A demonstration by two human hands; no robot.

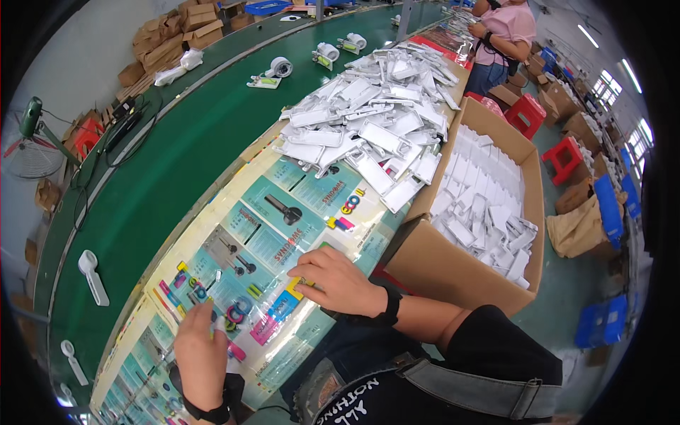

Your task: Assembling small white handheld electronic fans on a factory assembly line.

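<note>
Right hand over printed sheet; white parts beyond.

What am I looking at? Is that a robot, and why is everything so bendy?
No robot here! These are a person's own left hand and right hand. The single picture comes from a camera worn on the person's head, looking down; its very wide lens bends straight edges.

Colourful printed sheets lie beneath the hands. Farther along is a big heap of white plastic parts. To the right, a cardboard box contains more. To the left runs a green belt.

The right hand seems empty. I can't tell whether the left one pinches something tiny.
</note>
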